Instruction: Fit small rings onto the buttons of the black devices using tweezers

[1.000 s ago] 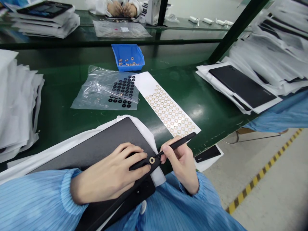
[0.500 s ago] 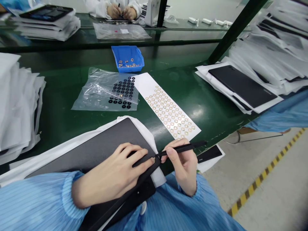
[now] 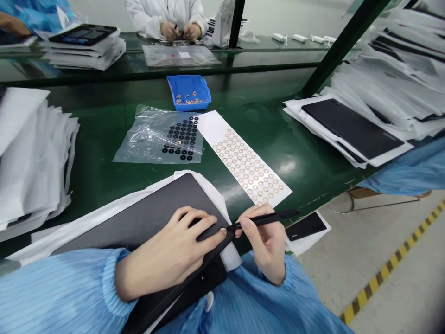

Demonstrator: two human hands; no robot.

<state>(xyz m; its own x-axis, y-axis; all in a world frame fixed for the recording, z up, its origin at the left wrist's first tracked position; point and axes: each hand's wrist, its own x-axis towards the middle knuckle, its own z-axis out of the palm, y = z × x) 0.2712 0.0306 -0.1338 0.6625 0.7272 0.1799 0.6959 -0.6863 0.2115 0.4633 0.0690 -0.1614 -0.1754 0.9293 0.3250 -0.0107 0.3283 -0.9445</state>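
My left hand (image 3: 177,253) lies across a black tablet-like panel (image 3: 146,218), its fingers spread and the index fingertip at the panel's right corner. In my right hand (image 3: 266,239) is a slim pair of black tweezers (image 3: 255,220), pinched between thumb and fingers. The tweezers' tip meets that corner beside my left index finger; what lies right under the tip is too small to make out. A white soft sleeve (image 3: 217,197) sits beneath the panel. Below it, near my lap, another black device (image 3: 208,274) shows in part.
A white sheet of ring stickers (image 3: 212,123), a clear bag (image 3: 135,144) with black rings, and a blue bin (image 3: 184,86) of small parts lie ahead. Wrapped stacks stand left (image 3: 31,157) and right (image 3: 389,83). Across the bench, a person's hands (image 3: 181,31) are at work.
The view has tilted up a little and shifted, so the scene sits lower and slightly right. My hands, the panel and the tweezers keep nearly the same arrangement.
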